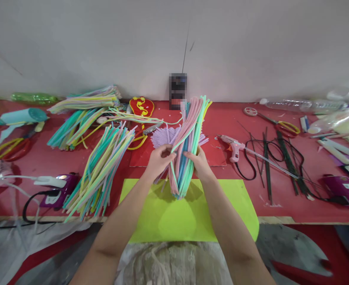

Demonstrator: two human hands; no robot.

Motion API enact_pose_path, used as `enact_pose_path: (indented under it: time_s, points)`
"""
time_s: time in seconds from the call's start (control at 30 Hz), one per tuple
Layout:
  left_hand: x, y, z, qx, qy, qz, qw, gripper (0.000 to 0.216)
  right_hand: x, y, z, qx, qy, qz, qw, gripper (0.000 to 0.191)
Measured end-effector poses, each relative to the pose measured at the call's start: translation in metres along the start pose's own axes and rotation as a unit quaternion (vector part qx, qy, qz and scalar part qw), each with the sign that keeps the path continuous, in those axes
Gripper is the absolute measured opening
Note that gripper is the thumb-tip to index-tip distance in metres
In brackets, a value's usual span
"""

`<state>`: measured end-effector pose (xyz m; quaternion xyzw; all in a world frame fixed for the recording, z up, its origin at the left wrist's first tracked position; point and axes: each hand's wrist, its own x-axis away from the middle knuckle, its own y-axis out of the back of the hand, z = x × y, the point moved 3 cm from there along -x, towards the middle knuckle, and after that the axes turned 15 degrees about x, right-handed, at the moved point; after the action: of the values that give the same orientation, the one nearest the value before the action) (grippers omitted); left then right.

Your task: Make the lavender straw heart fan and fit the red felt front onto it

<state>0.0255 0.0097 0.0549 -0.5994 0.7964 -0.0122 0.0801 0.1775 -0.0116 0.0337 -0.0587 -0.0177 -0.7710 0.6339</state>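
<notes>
A thick bundle of pipe cleaners [189,134] in pink, blue, mint and yellow stands nearly upright in front of me, its top leaning a little to the right. My left hand [162,159] grips it from the left side, and my right hand [198,159] is wrapped round its right side with the thumb across the front. Behind the bundle lies a pile of lilac pipe cleaners [164,136], partly hidden by it. Beneath my hands a lime-green sheet [177,221] hangs over the table's front edge.
More pipe cleaner bundles [100,170] lie to the left, near yellow-handled pliers [137,142] and a purple power socket [58,192]. On the right are a pink glue gun [235,148] with its cord, dark green stems [287,162] and scissors [284,127]. A phone [178,89] leans against the wall.
</notes>
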Motion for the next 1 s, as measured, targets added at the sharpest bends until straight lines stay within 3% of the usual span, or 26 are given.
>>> enact_pose_path:
  time_s: [0.4, 0.63, 0.83, 1.0]
  points:
    - [0.0, -0.005, -0.005, 0.018, 0.013, 0.038, 0.999, 0.027, 0.002, -0.002, 0.005, 0.018, 0.038, 0.038, 0.998, 0.06]
    - [0.002, -0.01, -0.003, -0.005, -0.011, 0.05, 0.999, 0.02, -0.001, 0.0, 0.003, 0.028, 0.055, -0.01, 0.998, 0.061]
    - [0.006, -0.008, -0.005, -0.152, -0.061, 0.008, 0.986, 0.037, -0.004, 0.002, 0.002, 0.048, 0.071, -0.058, 0.995, 0.058]
    - [0.004, -0.001, -0.003, -0.125, -0.033, -0.019, 0.991, 0.038, -0.005, 0.004, -0.001, 0.024, 0.048, -0.057, 0.997, 0.05]
